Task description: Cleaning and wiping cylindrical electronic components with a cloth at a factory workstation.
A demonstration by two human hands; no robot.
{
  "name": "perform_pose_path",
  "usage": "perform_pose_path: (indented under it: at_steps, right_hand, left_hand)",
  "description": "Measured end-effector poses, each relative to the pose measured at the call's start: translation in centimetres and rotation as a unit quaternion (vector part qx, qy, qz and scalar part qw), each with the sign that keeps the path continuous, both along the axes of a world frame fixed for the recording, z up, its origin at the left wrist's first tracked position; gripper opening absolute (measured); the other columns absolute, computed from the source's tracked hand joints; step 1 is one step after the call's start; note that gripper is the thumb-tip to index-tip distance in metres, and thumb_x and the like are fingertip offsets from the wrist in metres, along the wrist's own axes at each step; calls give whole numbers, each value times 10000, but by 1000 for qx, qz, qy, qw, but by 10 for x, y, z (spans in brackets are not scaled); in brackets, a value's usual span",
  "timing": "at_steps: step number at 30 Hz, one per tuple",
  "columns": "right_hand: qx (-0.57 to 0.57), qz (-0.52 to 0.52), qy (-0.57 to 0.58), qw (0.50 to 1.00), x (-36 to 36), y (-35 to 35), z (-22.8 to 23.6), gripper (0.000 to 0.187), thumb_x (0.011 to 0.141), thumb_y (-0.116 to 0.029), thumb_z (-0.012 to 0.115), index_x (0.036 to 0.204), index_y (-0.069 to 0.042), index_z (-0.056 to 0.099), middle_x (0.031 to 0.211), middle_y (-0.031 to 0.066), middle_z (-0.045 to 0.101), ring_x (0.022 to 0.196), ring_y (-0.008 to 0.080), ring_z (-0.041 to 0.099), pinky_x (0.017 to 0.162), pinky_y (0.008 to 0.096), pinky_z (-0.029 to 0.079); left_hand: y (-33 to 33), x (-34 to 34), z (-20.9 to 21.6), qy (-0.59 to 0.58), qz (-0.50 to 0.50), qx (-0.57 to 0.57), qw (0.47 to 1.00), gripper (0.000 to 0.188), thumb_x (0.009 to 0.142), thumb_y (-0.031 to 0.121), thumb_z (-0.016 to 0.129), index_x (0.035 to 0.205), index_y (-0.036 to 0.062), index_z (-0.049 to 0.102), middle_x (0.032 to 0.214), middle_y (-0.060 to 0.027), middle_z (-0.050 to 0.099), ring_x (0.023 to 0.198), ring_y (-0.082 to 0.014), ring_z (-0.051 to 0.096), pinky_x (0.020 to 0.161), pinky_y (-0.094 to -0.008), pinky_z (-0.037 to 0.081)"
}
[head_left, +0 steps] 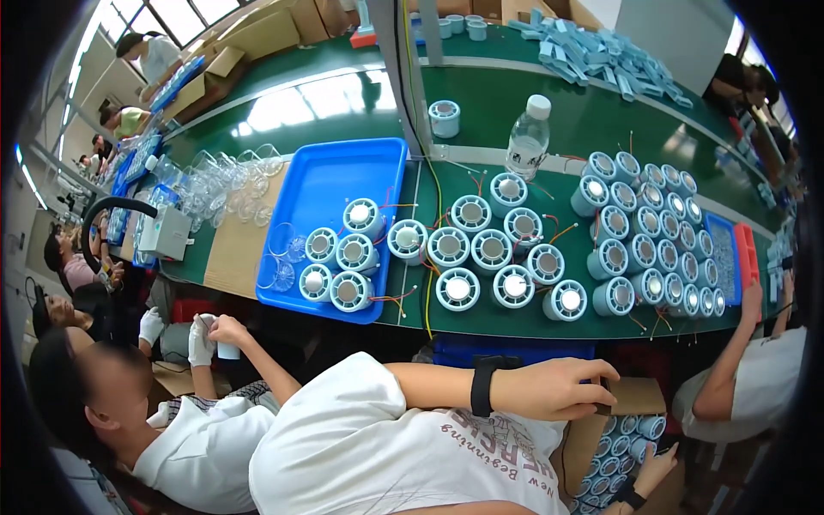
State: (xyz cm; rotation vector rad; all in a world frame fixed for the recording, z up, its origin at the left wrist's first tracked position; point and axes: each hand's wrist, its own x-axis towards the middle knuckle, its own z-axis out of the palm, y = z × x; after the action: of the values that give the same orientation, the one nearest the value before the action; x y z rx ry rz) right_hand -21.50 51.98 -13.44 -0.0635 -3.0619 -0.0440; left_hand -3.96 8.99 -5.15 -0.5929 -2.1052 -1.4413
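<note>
My left hand [554, 388], with a black band at its wrist, reaches across to the upper edge of a cardboard box [637, 395]. Its fingers are apart at the flap, and I see nothing held in them. Below it, my right hand [654, 474] is at the box's right side, next to a light-blue cylindrical motor housing [641, 451] that lies tilted. The visible fingers of that hand are spread, and its far side is hidden. Rows of similar housings [605, 468] fill the box.
Many motor housings with wires [489, 249] stand on the green table [412, 300]. A blue tray [335, 163] holds several more beside clear plastic cups [279, 257]. A water bottle [528, 137] stands behind. Co-workers sit at left [206, 446] and right [738, 395].
</note>
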Motion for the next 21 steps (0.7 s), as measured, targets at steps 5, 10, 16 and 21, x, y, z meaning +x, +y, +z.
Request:
perform_pose_path:
  at_steps: [5,10,16,21]
  right_hand:
    - [-212,243,121,939,18,-153,154,343,997,-122,471,1308,17,514,1197,172,605,1111,287,581,924,365,453]
    - [-294,508,124,800,11,-291,252,300,1001,-76,436,1258,20,558,1167,131,640,994,168,614,875,274,462]
    - [-170,617,17,768,-47,-491,306,362,871,-122,610,1229,-74,601,1068,135,645,990,222,609,864,312,482]
    - [-24,748,-51,661,-99,-639,273,368,802,-197,688,1131,-33,672,971,188,686,863,280,647,775,357,521]
  left_hand:
    - [-9,3,9,-13,-28,1,1000,343,825,47,660,1163,75,604,1233,-157,518,977,-282,593,801,-374,509]
    - [-18,16,21,-8,-52,56,997,316,833,46,665,1146,70,626,1204,-146,545,959,-279,604,793,-366,510]
    - [-34,28,34,16,-115,124,986,259,863,42,641,1121,57,656,1112,-108,608,940,-256,619,787,-351,508]
    - [-49,33,36,14,-138,135,981,235,888,50,612,1117,29,662,1074,-101,630,932,-250,619,783,-348,505]
